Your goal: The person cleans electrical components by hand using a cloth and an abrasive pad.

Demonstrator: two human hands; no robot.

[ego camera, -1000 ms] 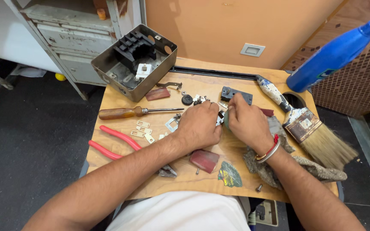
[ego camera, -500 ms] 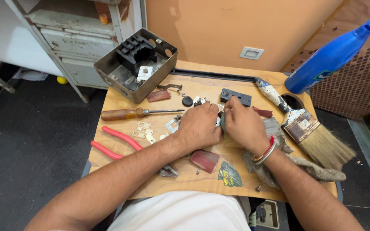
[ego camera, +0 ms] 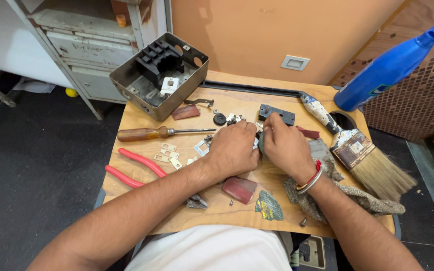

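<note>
While both hands meet at board centre, left hand [ego camera: 234,150] and right hand [ego camera: 285,145] pinch a small grey part [ego camera: 260,142] between their fingertips, right hand at its 3 o'clock | since a second ago: hands barely shifted, same pinch | count: one screwdriver [ego camera: 156,133] at 9 o'clock, one red-handled pliers [ego camera: 141,168] at 8, one paintbrush [ego camera: 357,150] at 3, one blue bottle [ego camera: 388,68] at 1, one metal box [ego camera: 159,75] at 11.

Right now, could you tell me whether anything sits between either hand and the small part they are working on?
Nothing visible does: the left hand and right hand already meet around the small part, fingertips on it. Their fingers hide most of it.
</note>
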